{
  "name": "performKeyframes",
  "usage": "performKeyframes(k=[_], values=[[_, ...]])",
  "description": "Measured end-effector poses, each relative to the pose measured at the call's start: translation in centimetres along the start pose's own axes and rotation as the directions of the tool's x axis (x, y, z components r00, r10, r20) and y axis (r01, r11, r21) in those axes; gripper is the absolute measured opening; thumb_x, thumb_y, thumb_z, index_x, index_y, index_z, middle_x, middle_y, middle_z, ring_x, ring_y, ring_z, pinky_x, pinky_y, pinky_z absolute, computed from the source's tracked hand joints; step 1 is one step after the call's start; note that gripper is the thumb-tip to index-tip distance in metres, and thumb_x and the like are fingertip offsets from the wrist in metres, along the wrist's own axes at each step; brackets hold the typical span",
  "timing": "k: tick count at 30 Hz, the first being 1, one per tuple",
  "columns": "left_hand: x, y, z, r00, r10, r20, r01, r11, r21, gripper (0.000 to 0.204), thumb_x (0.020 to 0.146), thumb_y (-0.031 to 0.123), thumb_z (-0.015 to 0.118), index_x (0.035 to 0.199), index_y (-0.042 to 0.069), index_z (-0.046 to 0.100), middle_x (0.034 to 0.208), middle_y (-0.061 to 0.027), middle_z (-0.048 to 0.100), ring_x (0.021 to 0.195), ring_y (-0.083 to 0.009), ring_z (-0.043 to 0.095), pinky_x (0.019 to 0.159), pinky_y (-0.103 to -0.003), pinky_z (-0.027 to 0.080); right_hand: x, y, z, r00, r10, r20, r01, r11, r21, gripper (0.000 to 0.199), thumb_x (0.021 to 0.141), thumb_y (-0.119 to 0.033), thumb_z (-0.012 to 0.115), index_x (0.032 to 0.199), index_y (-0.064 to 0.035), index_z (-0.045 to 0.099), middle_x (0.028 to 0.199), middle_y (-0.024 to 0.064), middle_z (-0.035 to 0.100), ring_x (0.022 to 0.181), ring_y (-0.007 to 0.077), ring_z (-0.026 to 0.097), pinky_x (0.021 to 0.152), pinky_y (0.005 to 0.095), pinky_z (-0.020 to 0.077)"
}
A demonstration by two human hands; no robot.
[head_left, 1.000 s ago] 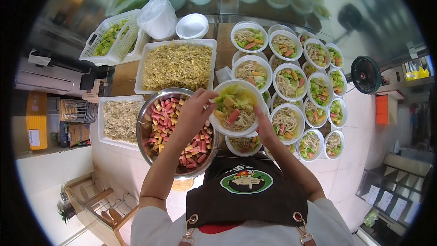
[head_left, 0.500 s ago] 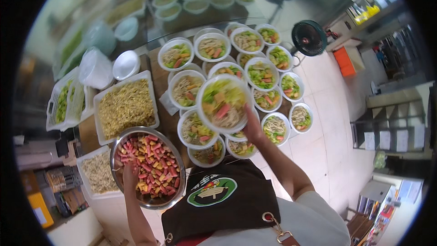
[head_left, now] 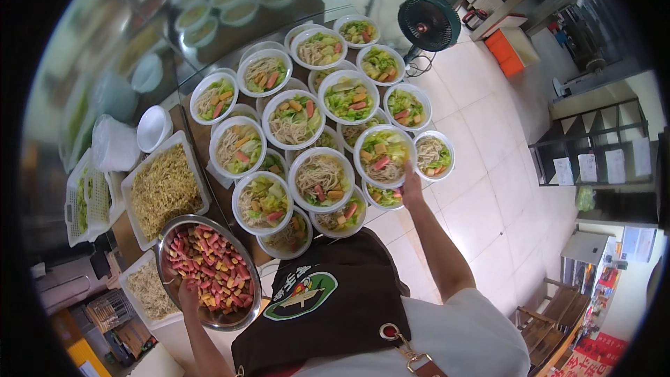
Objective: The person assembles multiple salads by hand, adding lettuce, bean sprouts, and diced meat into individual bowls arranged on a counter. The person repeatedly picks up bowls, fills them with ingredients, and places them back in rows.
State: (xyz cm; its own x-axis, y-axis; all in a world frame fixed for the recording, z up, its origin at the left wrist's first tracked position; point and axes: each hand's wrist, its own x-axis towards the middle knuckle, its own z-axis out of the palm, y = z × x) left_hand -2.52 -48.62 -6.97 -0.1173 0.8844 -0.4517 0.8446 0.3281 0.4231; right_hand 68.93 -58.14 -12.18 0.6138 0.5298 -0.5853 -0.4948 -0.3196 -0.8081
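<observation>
My right hand (head_left: 412, 187) grips the right rim of a white bowl (head_left: 380, 138) of lettuce, pale noodles, tan chunks and a pink sausage piece. That bowl overlaps others at the right side of the group; whether it rests on them I cannot tell. Around it sit several similar filled white bowls (head_left: 293, 120), some stacked on others. On the left, my left hand (head_left: 188, 294) reaches into a round steel bowl (head_left: 256, 293) of cut pink sausage and tan pieces (head_left: 213, 265). Its fingers are hidden at the pieces.
Left of the bowls stand a white tray of yellowish food (head_left: 167, 185), a tray of pale shreds (head_left: 149, 290), a white basket of greens (head_left: 89, 202) and bagged white bowls (head_left: 114, 143). A black fan (head_left: 429, 22) stands beyond the bowls, by a glass surface (head_left: 164, 49).
My right hand has carried the filled bowl rightward, from over the middle bowls to the right side of the group. My left hand stays in the steel bowl. The view has shifted.
</observation>
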Motion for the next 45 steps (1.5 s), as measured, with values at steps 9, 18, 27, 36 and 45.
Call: performKeyframes(k=[9, 18, 27, 36, 45], values=[[1.3, -3.0, -1.6, 1.000, -0.023, 0.011, 0.025, 0.993, -0.116, 0.021, 0.082, 0.004, 0.058, 0.102, 0.003, 0.058, 0.090, -0.0082, 0.061, 0.081, -0.0184, 0.060, 0.068, -0.029, 0.049, 1.1, 0.5, 1.8, 1.000, -0.005, 0.002, 0.006, 0.996, -0.086, 0.047, 0.092, -0.043, 0.045, 0.111, 0.0000, 0.046, 0.092, 0.0146, 0.063, 0.062, 0.0220, 0.066, 0.044, 0.0287, 0.0556], [0.3, 2.4, -1.8, 0.995, 0.092, -0.026, -0.095, 0.964, -0.249, 0.019, 0.082, 0.000, 0.056, 0.102, 0.001, 0.056, 0.092, -0.0091, 0.061, 0.075, -0.0174, 0.059, 0.062, -0.028, 0.050, 3.3, 0.4, -9.9, 0.648, -0.603, -0.465, 0.083, 0.663, -0.744, 0.030, 0.086, -0.025, 0.058, 0.102, -0.0008, 0.049, 0.084, 0.0167, 0.060, 0.067, 0.0245, 0.062, 0.053, 0.0338, 0.0488], [0.8, 11.9, -2.5, 0.886, 0.464, 0.012, -0.463, 0.882, 0.093, 0.020, 0.083, 0.003, 0.058, 0.103, 0.000, 0.057, 0.102, -0.0094, 0.057, 0.085, -0.0186, 0.059, 0.070, -0.029, 0.049, 5.8, 1.3, -13.9, 0.961, 0.065, -0.268, 0.030, 0.941, 0.338, 0.033, 0.085, -0.008, 0.047, 0.117, -0.0032, 0.044, 0.102, 0.0150, 0.058, 0.081, 0.0248, 0.063, 0.067, 0.0371, 0.0569], [-8.8, 42.1, 3.1, 0.382, 0.920, 0.090, -0.924, 0.380, 0.042, 0.027, 0.079, -0.001, 0.058, 0.105, 0.004, 0.061, 0.101, -0.0134, 0.058, 0.090, -0.0284, 0.059, 0.074, -0.035, 0.050, -9.2, -10.3, -3.5, 0.926, -0.368, 0.082, 0.353, 0.922, 0.160, 0.035, 0.087, -0.005, 0.047, 0.122, -0.0063, 0.043, 0.106, 0.0079, 0.057, 0.087, 0.0159, 0.061, 0.068, 0.0312, 0.0539], [-10.3, 49.9, 4.4, 0.245, 0.964, 0.108, -0.937, 0.206, 0.283, 0.030, 0.074, 0.001, 0.062, 0.104, 0.008, 0.060, 0.096, -0.0112, 0.056, 0.085, -0.0265, 0.058, 0.069, -0.034, 0.048, -16.4, -10.3, 10.6, 0.834, -0.267, 0.483, 0.185, 0.960, 0.212, 0.048, 0.085, -0.003, 0.047, 0.132, -0.0050, 0.036, 0.113, 0.0048, 0.054, 0.093, 0.0112, 0.056, 0.071, 0.0237, 0.0499]])
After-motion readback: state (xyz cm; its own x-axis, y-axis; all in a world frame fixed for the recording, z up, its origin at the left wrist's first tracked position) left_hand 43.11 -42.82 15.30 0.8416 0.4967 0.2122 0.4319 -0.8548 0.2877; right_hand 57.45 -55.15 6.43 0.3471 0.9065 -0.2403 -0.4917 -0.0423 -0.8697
